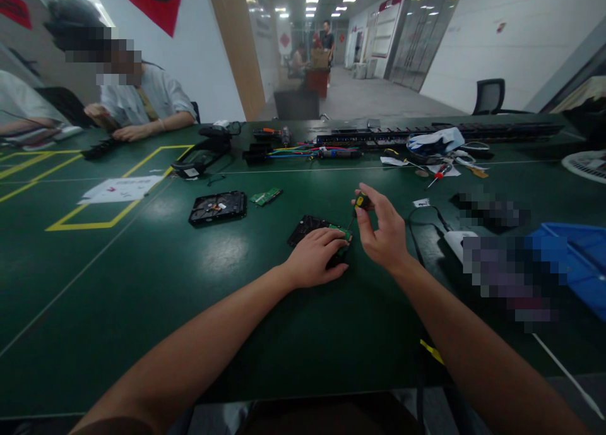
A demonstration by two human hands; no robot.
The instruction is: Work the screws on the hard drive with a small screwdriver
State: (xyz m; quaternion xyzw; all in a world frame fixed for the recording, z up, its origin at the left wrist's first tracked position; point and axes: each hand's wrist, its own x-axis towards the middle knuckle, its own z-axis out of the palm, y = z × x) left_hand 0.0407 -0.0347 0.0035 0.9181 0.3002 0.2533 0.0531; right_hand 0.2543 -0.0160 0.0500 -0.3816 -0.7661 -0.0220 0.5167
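My left hand [316, 258] lies over a black hard drive [303, 229], its fingers across the top and the thumb along the near side, holding it to the table. Part of a green circuit board [348, 234] shows on the drive past my fingertips; the rest is covered. My right hand [384, 236] pinches the yellow-and-black handle of a screwdriver [362, 201]. The thin shaft points down to the board's right part, and I cannot tell whether the tip sits in a screw. A second hard drive [218, 208] and a loose green circuit board [266, 197] lie to the left.
The green table [165, 309] bears tools and coloured wires [293, 152] at the back. A red screwdriver [440, 175], a cable and a blue bin [575, 264] are on the right. A paper sheet [122, 189] lies left; a co-worker [146, 100] sits across.
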